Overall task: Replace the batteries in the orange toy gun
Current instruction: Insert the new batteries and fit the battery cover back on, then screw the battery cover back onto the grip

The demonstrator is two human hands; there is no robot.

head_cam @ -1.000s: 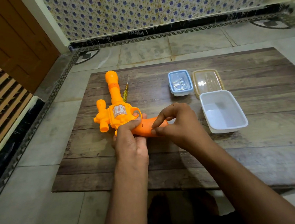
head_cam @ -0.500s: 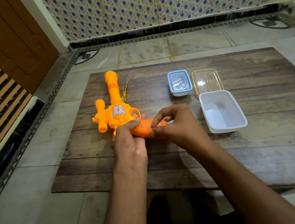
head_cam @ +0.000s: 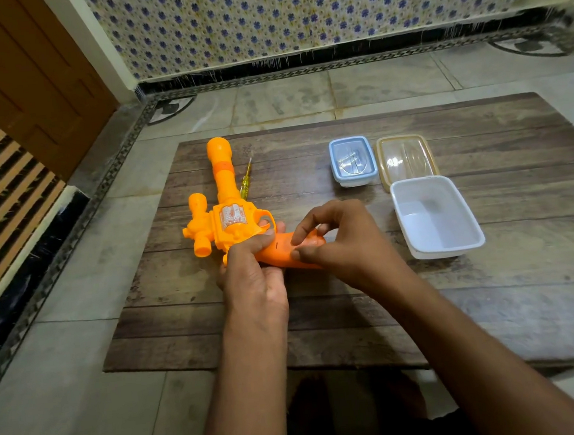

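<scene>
down on the wooden surface (head_cam: 491, 304), from the head view: orange toy gun (head_cam: 230, 218) lying flat, barrel pointing away, darker grip end under both hands. left hand (head_cam: 252, 275) curled round the gun just behind the trigger guard, right hand (head_cam: 343, 247) pinching the grip with thumb and bent fingers. beside the barrel, a yellow screwdriver (head_cam: 245, 182); off right, a lidded blue box (head_cam: 353, 160), clear lid (head_cam: 406, 160), open white tub (head_cam: 437, 219).

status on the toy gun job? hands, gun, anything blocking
Left hand grips orange plastic toy gun at the handle; right hand pinches handle end. Gun flat on wooden board. Nothing blocking; yellow screwdriver beside barrel.
</scene>
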